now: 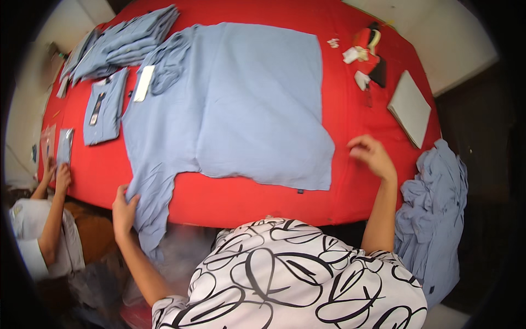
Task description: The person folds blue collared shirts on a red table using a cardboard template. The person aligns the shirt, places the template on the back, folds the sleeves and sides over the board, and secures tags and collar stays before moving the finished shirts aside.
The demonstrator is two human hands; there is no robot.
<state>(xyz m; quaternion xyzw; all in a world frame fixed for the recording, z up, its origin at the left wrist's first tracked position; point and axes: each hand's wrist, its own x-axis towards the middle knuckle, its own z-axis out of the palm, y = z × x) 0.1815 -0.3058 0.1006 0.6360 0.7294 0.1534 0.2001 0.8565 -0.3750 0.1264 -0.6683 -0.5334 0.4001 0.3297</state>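
Note:
A light blue shirt (257, 104) lies spread on the red-covered table (263, 205), its collar end to the left and its hem to the right. One sleeve (153, 203) runs toward me and hangs over the near edge. My left hand (125, 214) is at the sleeve's left edge, thumb and fingers apart. Right of the hem, my right hand (373, 158) is raised with loosely bent fingers and nothing in it. A white tag (143, 83) lies on the shirt near its bunched collar (167, 68).
Folded blue shirts (129, 46) are stacked at the far left, with one folded shirt (104, 109) nearer. At the left, another person's hands (61, 176) hold a packed blue item (64, 145). A white pad (410, 108) and small tags sit right; crumpled blue garments (433, 219) hang beside the table.

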